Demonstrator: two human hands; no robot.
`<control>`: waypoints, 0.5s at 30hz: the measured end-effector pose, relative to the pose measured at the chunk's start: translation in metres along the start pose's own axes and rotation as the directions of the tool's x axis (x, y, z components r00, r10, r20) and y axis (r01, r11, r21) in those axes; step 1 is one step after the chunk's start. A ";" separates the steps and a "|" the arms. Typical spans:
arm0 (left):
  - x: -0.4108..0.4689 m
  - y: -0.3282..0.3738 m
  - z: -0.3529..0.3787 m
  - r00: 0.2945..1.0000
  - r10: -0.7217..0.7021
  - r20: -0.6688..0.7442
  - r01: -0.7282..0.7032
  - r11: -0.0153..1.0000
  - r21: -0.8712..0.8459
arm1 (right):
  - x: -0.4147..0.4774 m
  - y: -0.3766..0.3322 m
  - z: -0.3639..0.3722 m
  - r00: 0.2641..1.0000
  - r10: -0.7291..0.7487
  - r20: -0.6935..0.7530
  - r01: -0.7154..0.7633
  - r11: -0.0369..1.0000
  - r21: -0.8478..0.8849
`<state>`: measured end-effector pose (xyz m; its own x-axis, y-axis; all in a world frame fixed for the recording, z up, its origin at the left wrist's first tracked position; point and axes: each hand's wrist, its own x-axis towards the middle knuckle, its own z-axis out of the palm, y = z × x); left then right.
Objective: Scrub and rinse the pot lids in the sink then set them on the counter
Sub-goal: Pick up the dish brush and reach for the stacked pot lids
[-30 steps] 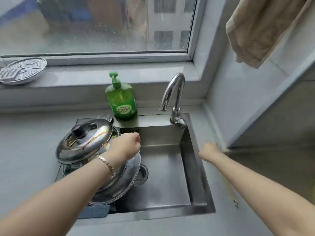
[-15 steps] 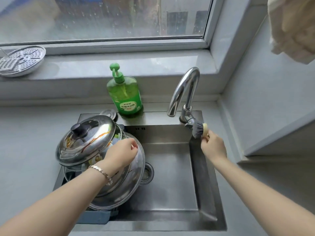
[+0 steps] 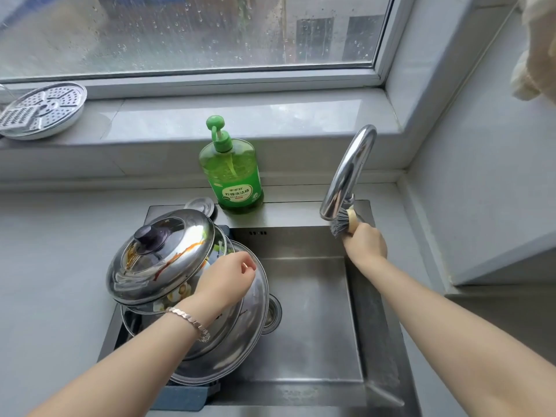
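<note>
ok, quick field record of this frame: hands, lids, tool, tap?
left hand: curled over the large lid centre; grip hidden
right hand: grips the brush beside the faucet
stained lid: tilted, atop the pile at left of sink
large lid: leaning in the sink, under left hand
water: none seen running
soap bottle: upright behind sink

Lids (image 3: 168,266) stacked in sink (image 3: 316,326) left; soap bottle (image 3: 231,173) behind.

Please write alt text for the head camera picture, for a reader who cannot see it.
Over a steel sink, the right hand holds a dish brush by the faucet, while the left hand rests on a large pot lid beside a stained lid.
</note>
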<state>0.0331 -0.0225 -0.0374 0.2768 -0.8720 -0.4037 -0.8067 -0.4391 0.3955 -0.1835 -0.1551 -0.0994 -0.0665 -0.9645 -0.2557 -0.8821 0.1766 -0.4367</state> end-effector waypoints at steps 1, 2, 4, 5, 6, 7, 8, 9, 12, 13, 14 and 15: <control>0.000 -0.001 0.000 1.000 -0.002 -0.001 0.002 1.000 -0.001 | 0.000 0.003 0.000 1.000 0.008 0.012 -0.008 1.000 -0.013; 0.000 -0.002 0.000 1.000 -0.001 -0.003 0.001 1.000 -0.001 | 0.000 0.006 0.000 1.000 0.013 0.022 -0.012 1.000 -0.016; 0.000 -0.003 0.000 1.000 0.002 -0.008 -0.002 1.000 -0.003 | 0.000 0.010 0.001 1.000 0.018 0.023 -0.018 1.000 -0.002; -0.001 -0.003 0.000 1.000 0.003 -0.010 -0.003 1.000 -0.006 | 0.000 0.011 0.001 1.000 0.022 0.013 -0.022 1.000 0.006; -0.001 -0.004 -0.001 1.000 0.003 -0.011 -0.003 1.000 -0.010 | -0.001 0.012 0.002 1.000 0.027 0.005 -0.027 1.000 0.013; -0.001 -0.004 -0.002 1.000 0.004 -0.012 -0.004 1.000 -0.014 | -0.001 0.012 0.003 0.999 0.032 0.003 -0.032 0.999 0.018; -0.001 -0.004 -0.002 1.000 0.004 -0.012 -0.005 1.000 -0.019 | -0.002 0.012 0.003 0.999 0.040 0.009 -0.040 0.999 0.023; -0.002 -0.004 -0.002 1.000 0.005 -0.012 -0.005 1.000 -0.023 | -0.002 0.012 0.002 0.999 0.045 0.016 -0.045 0.999 0.027; -0.003 -0.004 -0.004 1.000 0.004 -0.017 -0.005 0.999 -0.034 | -0.014 0.008 -0.006 0.999 0.032 0.031 -0.034 0.998 0.052; -0.003 -0.004 -0.005 1.000 0.003 -0.022 -0.004 0.999 -0.044 | -0.022 0.006 -0.009 0.999 0.000 0.038 -0.002 0.998 0.062; -0.004 -0.005 -0.005 1.000 0.002 -0.025 -0.004 0.998 -0.055 | -0.034 0.003 -0.012 0.998 -0.043 0.056 0.039 0.996 0.078; -0.004 -0.005 -0.005 1.000 0.002 -0.027 -0.003 0.998 -0.063 | -0.048 0.000 -0.015 0.992 -0.092 0.081 0.084 0.991 0.103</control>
<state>0.0391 -0.0174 -0.0335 0.2896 -0.8784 -0.3802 -0.7729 -0.4489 0.4484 -0.1873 -0.1120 -0.0745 0.0528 -0.9577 -0.2830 -0.8320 0.1146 -0.5428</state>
